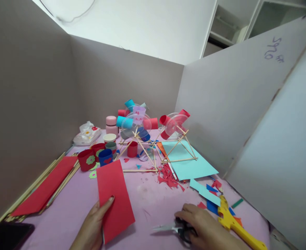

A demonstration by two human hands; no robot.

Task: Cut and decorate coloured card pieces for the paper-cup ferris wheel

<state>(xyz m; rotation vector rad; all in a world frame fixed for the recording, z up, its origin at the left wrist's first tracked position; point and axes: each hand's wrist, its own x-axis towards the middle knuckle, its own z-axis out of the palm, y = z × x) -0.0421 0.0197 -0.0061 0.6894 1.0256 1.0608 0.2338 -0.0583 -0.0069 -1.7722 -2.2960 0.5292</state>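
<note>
A red paper sheet (pixel 116 198) is pinched upright in my left hand (pixel 95 218), thumb across its front face. To its right, my right hand (pixel 198 222) closes around the black handles of a pair of scissors (pixel 168 228). The silver blades point left, low over the pink tabletop (pixel 145 208). Small red scraps (pixel 168 176) lie in a heap beyond the scissors. A yellow glue gun (pixel 230 220) rests right of my right hand, beside light blue paper strips (pixel 205 192).
Stick-framed wheels with paper cups (pixel 136 125) stand at the back, another (pixel 177 125) to their right on a light blue sheet (pixel 205 170). Red and blue paper cups (pixel 105 158), red paper (pixel 48 185) on sticks and a dark phone (pixel 9 234) occupy the left. Grey panels (pixel 127 80) enclose the table.
</note>
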